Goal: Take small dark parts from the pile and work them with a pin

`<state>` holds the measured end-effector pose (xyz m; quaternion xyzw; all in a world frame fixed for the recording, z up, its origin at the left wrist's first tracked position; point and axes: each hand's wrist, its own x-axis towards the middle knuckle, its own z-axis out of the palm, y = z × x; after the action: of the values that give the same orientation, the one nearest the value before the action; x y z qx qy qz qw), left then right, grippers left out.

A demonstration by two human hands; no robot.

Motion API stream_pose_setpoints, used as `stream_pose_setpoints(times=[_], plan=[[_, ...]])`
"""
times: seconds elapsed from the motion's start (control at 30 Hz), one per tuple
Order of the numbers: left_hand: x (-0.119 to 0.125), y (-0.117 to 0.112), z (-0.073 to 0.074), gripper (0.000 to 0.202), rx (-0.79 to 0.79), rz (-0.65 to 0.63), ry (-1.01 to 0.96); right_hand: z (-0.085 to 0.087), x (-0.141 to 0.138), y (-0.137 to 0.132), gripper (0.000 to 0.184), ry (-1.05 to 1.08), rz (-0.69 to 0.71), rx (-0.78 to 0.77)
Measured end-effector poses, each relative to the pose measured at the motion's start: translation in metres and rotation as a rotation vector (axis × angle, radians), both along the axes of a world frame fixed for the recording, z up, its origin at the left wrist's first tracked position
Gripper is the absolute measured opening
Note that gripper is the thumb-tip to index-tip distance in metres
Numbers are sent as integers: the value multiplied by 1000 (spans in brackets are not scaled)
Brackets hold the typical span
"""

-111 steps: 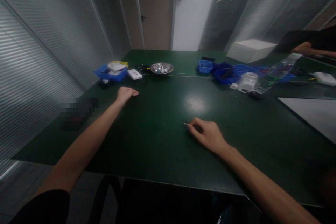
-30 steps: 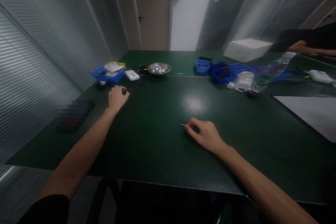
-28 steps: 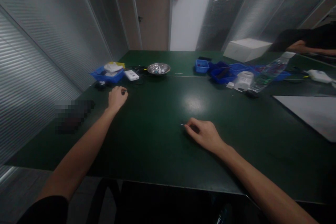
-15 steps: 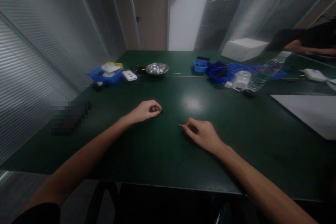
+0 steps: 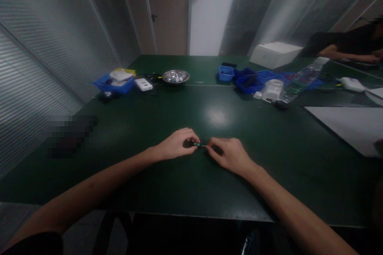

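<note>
My left hand (image 5: pixel 177 144) rests on the dark green table (image 5: pixel 167 183), its fingers pinched on a small dark part (image 5: pixel 196 144). Just to its right my right hand (image 5: pixel 229 153) is closed in a pinch on a thin light pin (image 5: pixel 204 146). The pin's tip points left and meets the small part; the two hands almost touch. What the small part is, I cannot make out.
At the far left stand a blue tray (image 5: pixel 113 84), a white device (image 5: pixel 143 84) and a metal bowl (image 5: pixel 175 76). Several blue bins (image 5: pixel 249 83), a white box (image 5: pixel 274 54) and a lying bottle (image 5: pixel 301 81) sit far right. Another person's arm (image 5: pixel 341 51) rests at the back right.
My left hand picked up a small dark part near the blue tray and carried it right and toward me, up to the pin. My right hand has stayed in place.
</note>
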<state>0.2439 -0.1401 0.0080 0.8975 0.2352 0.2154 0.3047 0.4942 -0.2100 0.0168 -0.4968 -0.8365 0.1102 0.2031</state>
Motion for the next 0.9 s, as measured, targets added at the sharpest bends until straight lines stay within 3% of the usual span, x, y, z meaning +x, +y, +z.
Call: stream_pose_setpoints(times=[0.43, 0.7, 0.9], plan=[[1, 1, -6, 19, 47, -30, 3, -5, -18, -1, 24, 77, 33, 2], [0, -1, -2, 19, 42, -28, 13, -4, -2, -2, 25, 38, -9, 8], [-1, 0, -2, 19, 37, -33, 14, -4, -19, 1, 23, 1, 19, 62]])
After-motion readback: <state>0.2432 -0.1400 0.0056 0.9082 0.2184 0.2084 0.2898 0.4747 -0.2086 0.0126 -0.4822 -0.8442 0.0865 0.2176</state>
